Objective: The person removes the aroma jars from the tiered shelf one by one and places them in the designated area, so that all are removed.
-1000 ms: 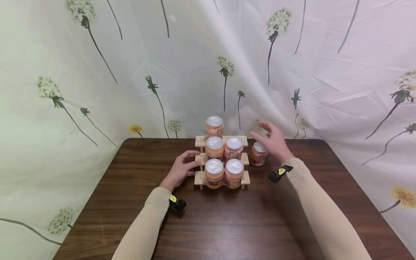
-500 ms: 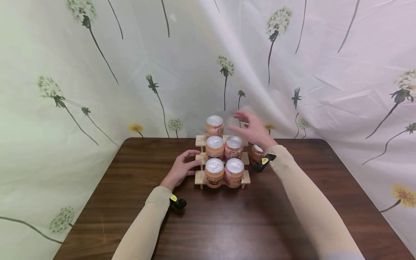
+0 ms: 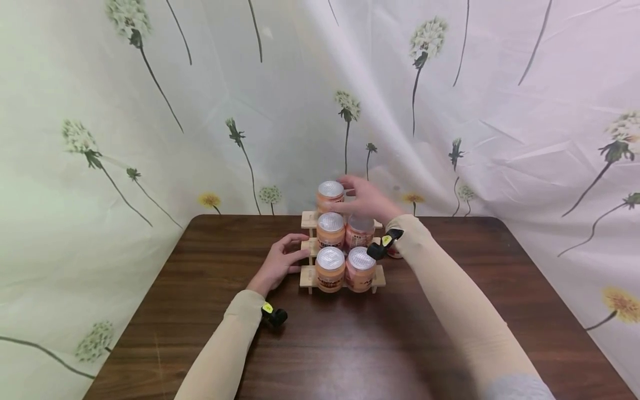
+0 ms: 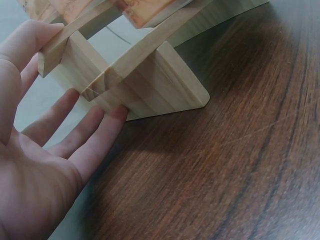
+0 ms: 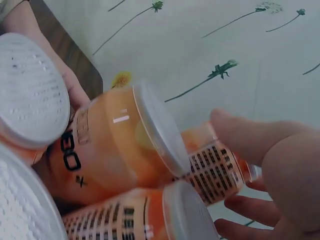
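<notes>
Head view: the top can (image 3: 328, 195) sits on the highest step of a wooden rack (image 3: 307, 276). The right hand (image 3: 367, 201) curves around the can, and the left hand (image 3: 278, 262) is at the rack's left end. Left wrist view: this hand is loose, fingertips touching the rack. Right wrist view: thumb and fingers are beside the can, but I can't tell if they squeeze it.

A dark wood-grain table (image 3: 330, 355) supports a three-tier wooden rack (image 3: 308, 276) of orange jars (image 3: 330, 279). Another jar (image 3: 395, 254), mostly hidden, sits just beside it.
</notes>
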{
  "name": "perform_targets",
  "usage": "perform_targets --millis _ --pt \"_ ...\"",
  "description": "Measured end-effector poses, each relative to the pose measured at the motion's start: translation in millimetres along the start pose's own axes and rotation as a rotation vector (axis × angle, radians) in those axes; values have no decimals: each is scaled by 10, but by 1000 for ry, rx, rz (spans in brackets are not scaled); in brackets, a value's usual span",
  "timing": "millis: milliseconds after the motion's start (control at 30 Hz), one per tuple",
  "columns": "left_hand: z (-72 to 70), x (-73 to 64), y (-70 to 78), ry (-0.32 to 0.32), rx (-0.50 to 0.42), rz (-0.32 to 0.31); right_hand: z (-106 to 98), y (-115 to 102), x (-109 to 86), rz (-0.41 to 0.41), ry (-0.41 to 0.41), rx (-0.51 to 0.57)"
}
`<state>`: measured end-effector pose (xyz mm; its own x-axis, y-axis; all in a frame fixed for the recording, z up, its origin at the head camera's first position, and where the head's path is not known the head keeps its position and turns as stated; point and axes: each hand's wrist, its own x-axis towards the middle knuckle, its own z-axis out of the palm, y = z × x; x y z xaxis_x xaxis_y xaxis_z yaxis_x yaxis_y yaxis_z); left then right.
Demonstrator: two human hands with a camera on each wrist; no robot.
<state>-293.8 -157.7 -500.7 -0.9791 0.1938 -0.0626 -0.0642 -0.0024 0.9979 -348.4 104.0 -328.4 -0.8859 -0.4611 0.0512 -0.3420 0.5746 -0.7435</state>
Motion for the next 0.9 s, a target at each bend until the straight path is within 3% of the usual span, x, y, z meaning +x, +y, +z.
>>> perform_targets --millis 333,800,900 --pt "-16 10 -19 3 5 -16 72 -57 80 -3 11 18" --pt "7 -11 4 13 27 -7 145 -130 63 31 116 75" --pt "11 -27 4 21 17 -5 177 -122 74 39 159 137"
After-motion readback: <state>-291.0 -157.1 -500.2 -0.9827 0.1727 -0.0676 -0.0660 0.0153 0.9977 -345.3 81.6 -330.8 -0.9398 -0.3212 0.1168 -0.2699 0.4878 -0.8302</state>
